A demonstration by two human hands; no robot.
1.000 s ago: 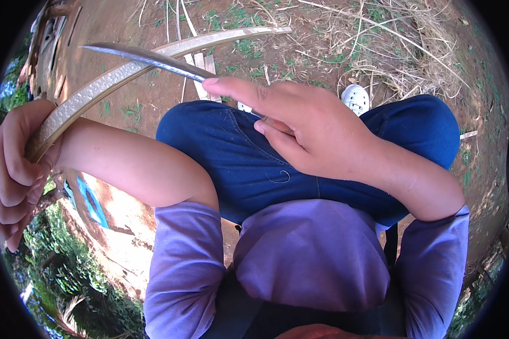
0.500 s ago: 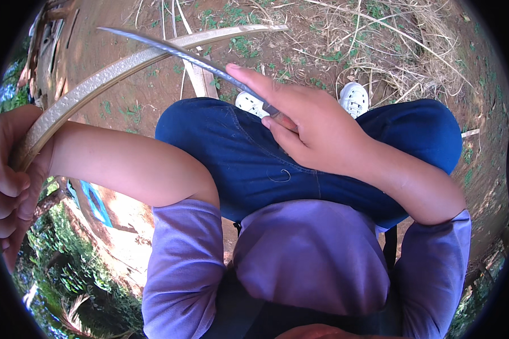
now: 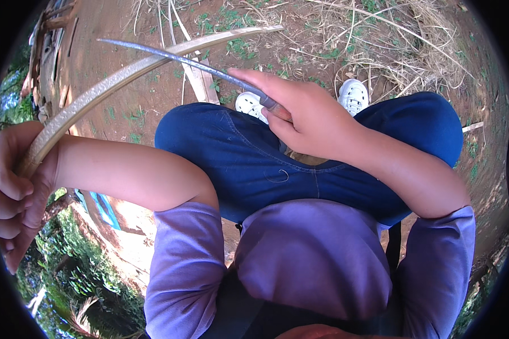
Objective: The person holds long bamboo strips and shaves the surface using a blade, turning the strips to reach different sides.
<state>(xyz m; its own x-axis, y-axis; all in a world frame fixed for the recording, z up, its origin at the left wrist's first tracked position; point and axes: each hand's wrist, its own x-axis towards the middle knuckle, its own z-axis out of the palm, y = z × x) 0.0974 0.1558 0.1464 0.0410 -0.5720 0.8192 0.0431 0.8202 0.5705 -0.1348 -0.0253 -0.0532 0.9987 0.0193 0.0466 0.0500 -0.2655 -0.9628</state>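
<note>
At the far left my left hand is closed around the near end of a long, pale strip, which looks like split bamboo or cane. The strip bows in the fisheye picture and reaches away to the upper middle. My right hand grips the brownish handle of a knife, its forefinger stretched along the back of the blade. The long, narrow, grey blade points to the upper left and crosses the strip near the strip's middle. Whether blade and strip touch, I cannot tell.
Below sit my bent knees in blue trousers and white clogs. A flat, pale piece of wood lies on the brown soil beyond my left knee. Dry shavings are heaped at the upper right. Green plants grow at lower left.
My left hand has dropped slightly with its end of the strip, and the strip has turned a little. The knife's tip has lowered slightly; the blade still crosses the strip.
</note>
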